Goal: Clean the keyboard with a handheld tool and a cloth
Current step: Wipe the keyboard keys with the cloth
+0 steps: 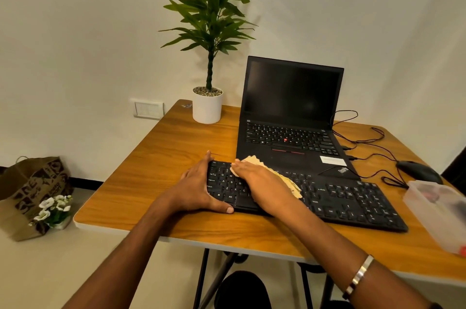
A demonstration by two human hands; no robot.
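A black full-size keyboard (340,199) lies across the front of the wooden table (156,162). My left hand (199,187) grips the keyboard's left end, thumb along its front edge and fingers over the far corner. My right hand (262,182) lies flat, palm down, on a yellowish cloth (290,181) pressed onto the left-middle keys. The cloth shows beyond my fingertips and along the right side of my hand. No handheld tool is in either hand.
An open black laptop (290,119) sits just behind the keyboard. A potted plant (207,107) stands at the back left. A black mouse (418,170) with cables and a clear plastic box (438,207) lie at the right. A paper bag (32,190) and flowers (54,207) sit on the floor.
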